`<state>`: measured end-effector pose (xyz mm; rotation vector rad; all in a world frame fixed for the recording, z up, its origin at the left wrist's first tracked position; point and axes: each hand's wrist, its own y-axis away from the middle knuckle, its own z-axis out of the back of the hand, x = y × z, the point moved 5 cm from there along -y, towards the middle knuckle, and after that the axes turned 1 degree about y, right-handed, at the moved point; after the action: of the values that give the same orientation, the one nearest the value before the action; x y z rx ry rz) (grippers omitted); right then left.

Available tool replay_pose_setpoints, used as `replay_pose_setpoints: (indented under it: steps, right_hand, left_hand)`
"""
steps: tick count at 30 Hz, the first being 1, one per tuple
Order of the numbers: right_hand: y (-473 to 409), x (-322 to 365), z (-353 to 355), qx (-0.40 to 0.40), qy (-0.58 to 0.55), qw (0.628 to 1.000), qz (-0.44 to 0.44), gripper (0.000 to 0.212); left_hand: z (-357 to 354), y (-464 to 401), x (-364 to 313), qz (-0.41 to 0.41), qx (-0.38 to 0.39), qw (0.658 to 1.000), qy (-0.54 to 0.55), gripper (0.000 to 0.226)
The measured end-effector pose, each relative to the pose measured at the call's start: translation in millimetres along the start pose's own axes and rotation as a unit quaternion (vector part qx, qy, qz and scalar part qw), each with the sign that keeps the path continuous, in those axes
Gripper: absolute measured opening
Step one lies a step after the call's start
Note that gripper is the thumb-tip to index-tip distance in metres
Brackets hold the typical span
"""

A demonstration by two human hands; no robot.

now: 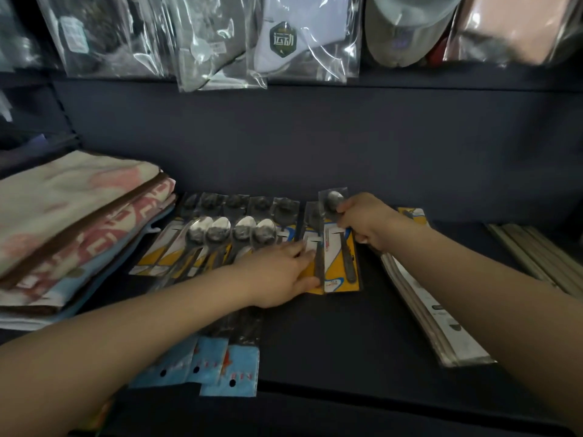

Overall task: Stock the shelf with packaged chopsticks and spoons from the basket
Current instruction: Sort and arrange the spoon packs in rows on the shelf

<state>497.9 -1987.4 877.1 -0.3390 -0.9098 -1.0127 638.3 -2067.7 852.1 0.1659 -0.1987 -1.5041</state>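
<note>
Spoon pack (339,244) lies lengthwise, bowl toward shelf back, right hand (366,220) fingers pinching it, left hand (280,275) flat

The spoons (217,234) gleam, polished metal bowls catching the light, each sealed in a clear glossy plastic sleeve over a printed yellow card backing. The spoon pack (339,244) under the right hand (366,220) shows the same shiny film, its metal bowl duller in shade. The shelf (315,335) looks matt and dark, smooth, with no glare. At the near edge, the chopstick packs (230,354) wear crinkly clear plastic with pale blue paper headers. On the left, folded towels (72,222) look soft, woven cloth with a fuzzy nap. Above, hanging bags (303,39) are glossy, wrinkled cellophane over fabric goods. Long packs (435,313) on the right shine too.
</note>
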Motion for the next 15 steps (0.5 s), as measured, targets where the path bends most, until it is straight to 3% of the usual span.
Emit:
replay_pose_setpoints:
  steps: [7, 12, 15]
  right_hand:
    - [0.2, 1.8, -12.6, 0.018, -0.017, 1.0, -0.014, 0.039]
    - [-4.1, 4.0, -3.8, -0.026, -0.069, 0.997, -0.004, 0.039]
    - [-1.8, -3.9, -6.5, -0.019, -0.046, 0.998, -0.028, 0.039]
  left_hand:
    - [2.3, -5.4, -3.1, 0.019, -0.077, 0.997, -0.017, 0.056]
    - [-2.8, -11.3, 4.5, 0.013, -0.078, 0.997, 0.004, 0.052]
    - [-5.6, -8.2, 11.7, 0.021, -0.081, 0.996, 0.003, 0.048]
